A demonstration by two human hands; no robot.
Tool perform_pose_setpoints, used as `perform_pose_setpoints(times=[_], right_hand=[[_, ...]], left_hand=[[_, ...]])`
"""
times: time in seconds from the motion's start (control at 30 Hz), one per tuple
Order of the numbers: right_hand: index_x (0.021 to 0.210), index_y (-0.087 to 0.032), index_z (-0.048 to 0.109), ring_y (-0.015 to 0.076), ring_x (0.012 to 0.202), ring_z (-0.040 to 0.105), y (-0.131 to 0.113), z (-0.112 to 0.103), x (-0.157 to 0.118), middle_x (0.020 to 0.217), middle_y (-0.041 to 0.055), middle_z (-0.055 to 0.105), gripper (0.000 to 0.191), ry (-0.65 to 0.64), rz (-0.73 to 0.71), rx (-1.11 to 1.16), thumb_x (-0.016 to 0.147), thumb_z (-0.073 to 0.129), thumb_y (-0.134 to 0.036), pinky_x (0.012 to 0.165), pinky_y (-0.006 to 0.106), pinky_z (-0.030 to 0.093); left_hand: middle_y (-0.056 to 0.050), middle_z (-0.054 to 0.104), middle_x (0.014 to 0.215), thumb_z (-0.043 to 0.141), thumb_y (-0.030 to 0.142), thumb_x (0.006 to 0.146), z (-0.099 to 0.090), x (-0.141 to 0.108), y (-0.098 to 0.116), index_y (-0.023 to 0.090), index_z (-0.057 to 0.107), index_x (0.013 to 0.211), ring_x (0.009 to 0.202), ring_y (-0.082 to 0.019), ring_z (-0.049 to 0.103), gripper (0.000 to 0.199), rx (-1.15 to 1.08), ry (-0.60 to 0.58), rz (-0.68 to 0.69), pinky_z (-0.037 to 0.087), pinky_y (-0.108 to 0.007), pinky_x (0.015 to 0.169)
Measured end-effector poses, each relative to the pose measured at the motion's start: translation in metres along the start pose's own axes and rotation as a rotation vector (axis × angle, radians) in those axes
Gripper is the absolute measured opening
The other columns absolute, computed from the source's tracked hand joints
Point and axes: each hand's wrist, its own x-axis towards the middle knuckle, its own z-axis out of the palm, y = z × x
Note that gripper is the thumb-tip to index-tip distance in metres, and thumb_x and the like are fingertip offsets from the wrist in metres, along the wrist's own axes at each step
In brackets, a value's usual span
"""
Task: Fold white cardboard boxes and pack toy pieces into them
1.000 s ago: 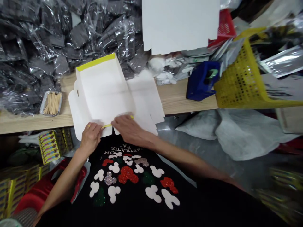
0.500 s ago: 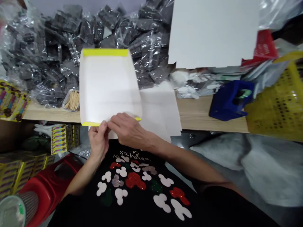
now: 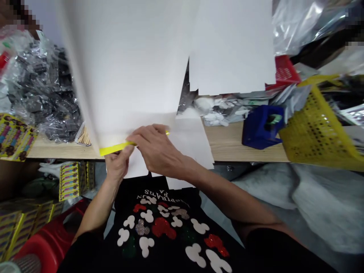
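A large white cardboard sheet with a yellow folded edge stands tilted up in front of me, blurred along its left side. My left hand pinches the yellow edge from below, near its left part. Over the same edge, just to the right, my right hand is closed with its fingers curled on the card. Some of its fingertips are hidden. Beneath both hands lie flat white sheets that overhang the table's front edge.
Bagged dark pieces pile up at the left, beside wooden sticks. More white card is at the upper right. A blue tape dispenser and yellow basket stand right. A red stool is lower left.
The card has tilted up towards me and looks much larger, with its far yellow edge out of view. Both hands stay at its near edge. The view has shifted slightly.
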Motion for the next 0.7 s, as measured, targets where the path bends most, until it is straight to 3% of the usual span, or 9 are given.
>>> perform_pose_setpoints(times=[0.13, 0.27, 0.47, 0.57, 0.63, 0.7], right_hand=[[0.113, -0.019, 0.064, 0.0241, 0.104, 0.052, 0.006, -0.009, -0.003, 0.113, 0.0083, 0.066, 0.030, 0.184, 0.069, -0.269, 0.102, 0.042, -0.002, 0.099, 0.041, 0.030], [0.105, -0.019, 0.064, 0.0226, 0.099, 0.050, 0.010, -0.017, 0.000, 0.105, 0.0064, 0.063, 0.029, 0.108, -0.054, -0.247, 0.101, 0.041, -0.002, 0.100, 0.041, 0.030], [0.096, -0.020, 0.064, 0.0255, 0.108, 0.052, 0.016, -0.030, 0.003, 0.106, 0.0083, 0.063, 0.027, -0.071, 0.005, -0.102, 0.090, 0.049, 0.001, 0.105, 0.046, 0.033], [0.125, -0.024, 0.066, 0.0345, 0.141, 0.045, 0.023, -0.037, 0.000, 0.139, 0.0120, 0.059, 0.033, 0.048, 0.106, -0.021, 0.097, 0.053, -0.013, 0.121, 0.058, 0.029], [0.154, -0.025, 0.050, 0.0393, 0.158, 0.031, 0.028, -0.036, -0.002, 0.163, 0.0154, 0.045, 0.054, 0.209, 0.239, 0.112, 0.101, 0.057, -0.029, 0.125, 0.064, 0.029], [0.170, -0.024, 0.028, 0.0368, 0.159, 0.035, 0.035, -0.029, -0.004, 0.169, 0.0183, 0.042, 0.074, 0.292, 0.383, 0.386, 0.103, 0.057, -0.037, 0.123, 0.063, 0.040]], left_hand=[[-0.007, 0.082, 0.117, 0.103, 0.066, 0.056, 0.013, 0.004, 0.008, 0.029, 0.079, 0.123, 0.122, -0.032, 0.076, 0.080, -0.062, 0.014, 0.061, 0.064, -0.043, 0.108], [-0.007, 0.082, 0.112, 0.104, 0.061, 0.057, 0.031, -0.002, -0.002, 0.026, 0.079, 0.122, 0.118, -0.032, 0.077, 0.078, -0.090, -0.013, 0.014, 0.065, -0.042, 0.107], [-0.007, 0.082, 0.090, 0.106, 0.051, 0.058, 0.039, 0.005, -0.001, 0.020, 0.083, 0.102, 0.096, -0.028, 0.081, 0.059, -0.108, -0.047, -0.058, 0.067, -0.043, 0.100], [-0.007, 0.082, 0.084, 0.105, 0.050, 0.059, 0.040, 0.015, 0.005, 0.019, 0.083, 0.094, 0.095, -0.028, 0.081, 0.052, -0.139, -0.017, -0.045, 0.068, -0.044, 0.099], [-0.007, 0.083, 0.085, 0.105, 0.051, 0.060, 0.040, 0.017, 0.005, 0.019, 0.084, 0.094, 0.095, -0.028, 0.082, 0.051, -0.151, -0.013, -0.050, 0.068, -0.045, 0.098], [-0.008, 0.083, 0.086, 0.104, 0.051, 0.062, 0.039, 0.012, -0.002, 0.019, 0.084, 0.097, 0.092, -0.029, 0.082, 0.052, -0.136, -0.054, -0.089, 0.069, -0.046, 0.096]])
